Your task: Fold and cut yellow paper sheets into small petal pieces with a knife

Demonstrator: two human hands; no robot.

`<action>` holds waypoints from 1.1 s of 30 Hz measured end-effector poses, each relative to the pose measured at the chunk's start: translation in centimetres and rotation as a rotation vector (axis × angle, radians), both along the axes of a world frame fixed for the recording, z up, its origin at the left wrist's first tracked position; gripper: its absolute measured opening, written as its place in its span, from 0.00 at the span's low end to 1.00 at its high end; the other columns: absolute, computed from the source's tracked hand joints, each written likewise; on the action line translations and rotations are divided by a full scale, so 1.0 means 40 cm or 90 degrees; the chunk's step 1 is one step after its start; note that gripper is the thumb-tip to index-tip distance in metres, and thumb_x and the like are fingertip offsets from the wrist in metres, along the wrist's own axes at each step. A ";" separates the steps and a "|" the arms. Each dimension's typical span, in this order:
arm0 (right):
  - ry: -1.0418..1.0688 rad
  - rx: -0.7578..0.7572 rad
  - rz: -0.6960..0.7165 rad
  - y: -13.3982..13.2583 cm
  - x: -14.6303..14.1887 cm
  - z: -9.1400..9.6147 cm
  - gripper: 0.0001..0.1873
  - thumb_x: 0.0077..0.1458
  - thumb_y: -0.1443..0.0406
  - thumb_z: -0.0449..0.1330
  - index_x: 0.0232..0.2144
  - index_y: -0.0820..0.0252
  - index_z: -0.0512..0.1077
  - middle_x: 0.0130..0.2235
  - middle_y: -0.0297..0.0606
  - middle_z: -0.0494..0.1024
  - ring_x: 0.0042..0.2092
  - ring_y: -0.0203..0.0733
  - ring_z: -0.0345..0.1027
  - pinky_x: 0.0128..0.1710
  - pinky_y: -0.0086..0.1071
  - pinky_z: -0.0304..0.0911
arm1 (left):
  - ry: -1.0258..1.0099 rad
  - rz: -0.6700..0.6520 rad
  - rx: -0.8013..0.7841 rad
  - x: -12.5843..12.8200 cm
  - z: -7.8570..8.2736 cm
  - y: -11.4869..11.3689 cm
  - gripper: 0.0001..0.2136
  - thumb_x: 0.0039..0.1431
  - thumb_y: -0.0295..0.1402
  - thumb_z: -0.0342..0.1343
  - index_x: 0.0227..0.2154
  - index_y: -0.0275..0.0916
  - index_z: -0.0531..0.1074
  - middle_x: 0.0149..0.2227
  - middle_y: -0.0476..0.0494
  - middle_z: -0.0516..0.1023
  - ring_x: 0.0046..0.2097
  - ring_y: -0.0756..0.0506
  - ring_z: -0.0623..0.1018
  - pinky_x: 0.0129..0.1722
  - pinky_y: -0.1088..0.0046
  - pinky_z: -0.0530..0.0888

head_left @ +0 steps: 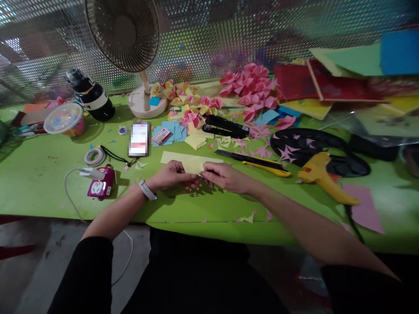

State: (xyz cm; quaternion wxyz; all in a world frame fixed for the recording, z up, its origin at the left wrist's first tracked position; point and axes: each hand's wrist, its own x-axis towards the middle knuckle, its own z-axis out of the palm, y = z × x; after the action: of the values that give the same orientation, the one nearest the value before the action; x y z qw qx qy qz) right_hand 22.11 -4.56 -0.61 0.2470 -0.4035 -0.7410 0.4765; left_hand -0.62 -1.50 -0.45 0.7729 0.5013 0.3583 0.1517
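Note:
A small piece of yellow paper is held up between my two hands over the green table. My left hand, with a white band at its wrist, pinches the paper's left side. My right hand is closed on its right side, the fingertips of both hands nearly meeting. Just behind lies a longer pale yellow paper strip, partly covered by the held piece. A yellow-and-black utility knife rests to the right of my right hand, its dark blade end pointing left.
A black stapler, blue paper squares, and folded pink paper flowers are behind. Rightward lies a yellow glue gun. Leftward are a phone, tape roll, purple power adapter, black bottle and fan.

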 end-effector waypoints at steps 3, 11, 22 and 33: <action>-0.004 -0.001 0.000 0.000 0.004 -0.001 0.19 0.63 0.50 0.56 0.26 0.54 0.64 0.24 0.30 0.67 0.25 0.36 0.57 0.26 0.32 0.52 | 0.008 -0.032 -0.002 -0.003 0.003 0.005 0.21 0.47 0.44 0.73 0.32 0.28 0.81 0.33 0.34 0.85 0.30 0.47 0.83 0.33 0.73 0.81; 0.006 -0.051 -0.037 0.009 0.028 0.003 0.20 0.63 0.48 0.57 0.29 0.55 0.68 0.27 0.34 0.71 0.27 0.38 0.64 0.27 0.34 0.60 | 0.006 -0.008 0.018 -0.020 0.016 0.028 0.18 0.48 0.42 0.72 0.29 0.31 0.77 0.31 0.38 0.85 0.31 0.47 0.84 0.34 0.74 0.81; 0.007 -0.137 0.043 0.006 0.045 0.013 0.17 0.65 0.50 0.56 0.35 0.56 0.71 0.32 0.37 0.77 0.30 0.38 0.71 0.29 0.34 0.64 | -0.021 -0.080 0.005 -0.063 0.020 0.066 0.18 0.49 0.40 0.72 0.38 0.31 0.80 0.36 0.34 0.85 0.36 0.44 0.85 0.37 0.70 0.82; -0.106 -0.180 0.042 0.009 0.069 0.047 0.18 0.67 0.52 0.49 0.43 0.57 0.72 0.41 0.44 0.80 0.34 0.42 0.73 0.35 0.39 0.68 | 0.032 0.081 0.145 -0.020 0.014 0.047 0.19 0.48 0.45 0.73 0.31 0.33 0.77 0.27 0.48 0.80 0.28 0.54 0.78 0.32 0.79 0.76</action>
State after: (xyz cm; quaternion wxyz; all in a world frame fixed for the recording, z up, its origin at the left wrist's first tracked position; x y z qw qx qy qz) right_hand 24.86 -4.21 1.29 0.1097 -0.4476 -0.6975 0.5488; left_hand -1.44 0.36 0.11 0.6908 0.5655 0.3890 0.2273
